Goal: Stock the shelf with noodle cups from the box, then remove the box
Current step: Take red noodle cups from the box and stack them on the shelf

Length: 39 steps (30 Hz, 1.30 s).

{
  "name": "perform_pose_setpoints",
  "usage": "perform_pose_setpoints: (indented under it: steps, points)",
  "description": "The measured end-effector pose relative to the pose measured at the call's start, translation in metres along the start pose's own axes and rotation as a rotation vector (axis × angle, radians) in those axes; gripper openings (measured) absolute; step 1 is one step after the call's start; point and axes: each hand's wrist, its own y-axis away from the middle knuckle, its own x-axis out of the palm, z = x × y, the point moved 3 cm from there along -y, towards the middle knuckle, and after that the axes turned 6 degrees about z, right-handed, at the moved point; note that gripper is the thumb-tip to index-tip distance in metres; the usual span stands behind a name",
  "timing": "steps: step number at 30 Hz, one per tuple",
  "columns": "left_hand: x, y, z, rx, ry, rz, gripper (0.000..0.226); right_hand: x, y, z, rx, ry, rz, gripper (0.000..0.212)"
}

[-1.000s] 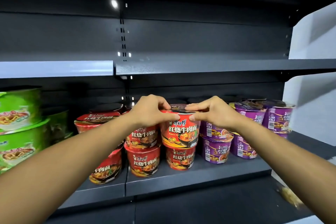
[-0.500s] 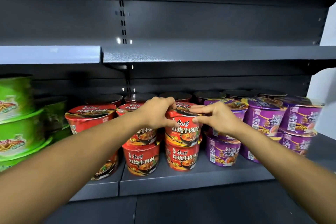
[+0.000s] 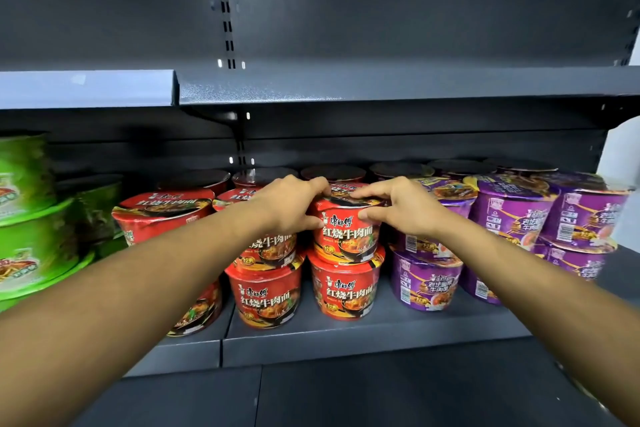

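Red plastic noodle cup with a foil lid (image 3: pixel 347 230) sits on top of another red noodle cup (image 3: pixel 343 291), near the middle of the dark grey metal shelf (image 3: pixel 363 336). Both hands clamp it at the rim: the left hand (image 3: pixel 291 206) from the left side, the right hand (image 3: pixel 398 206) from the right, with fingers curled over the lid edge and thumbs on the front wall. To the left stand more stacked red cups (image 3: pixel 266 291). Further left are green noodle bowls (image 3: pixel 27 246), a little blurred. To the right stand purple noodle cups (image 3: pixel 427 282), also in two layers. Far behind, dark lids of more cups appear, probably the same kinds. The upper grey shelf board (image 3: pixel 381 85) is above.
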Motion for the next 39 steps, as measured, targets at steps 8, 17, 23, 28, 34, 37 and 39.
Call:
perform_pose_setpoints:
  steps: [8,17,23,28,34,37,39]
  points:
    - [0.001,-0.003,0.005,-0.020,-0.036,0.037,0.065,-0.002,0.002,0.006,0.005,0.120,-0.004,0.042]
    - [0.000,0.005,0.011,-0.080,-0.171,0.014,0.074,-0.006,-0.004,0.014,0.072,0.229,0.079,0.047]
    - [-0.003,0.021,0.028,-0.116,-0.161,0.041,0.065,-0.001,-0.009,0.029,0.088,0.412,0.036,0.055]
    - [-0.008,0.041,0.040,-0.097,-0.050,0.152,0.074,0.010,-0.019,0.055,-0.069,0.341,0.074,0.061]
    - [-0.006,0.058,0.069,-0.106,-0.134,0.169,0.085,0.040,-0.028,0.093,-0.271,0.370,0.059,0.057]
    - [-0.005,0.063,0.080,-0.092,-0.176,0.150,0.078,0.054,-0.034,0.101,-0.277,0.447,0.089,0.055]
    - [-0.004,0.066,0.084,-0.089,-0.163,0.126,0.074,0.058,-0.037,0.104,-0.259,0.460,0.086,0.049]
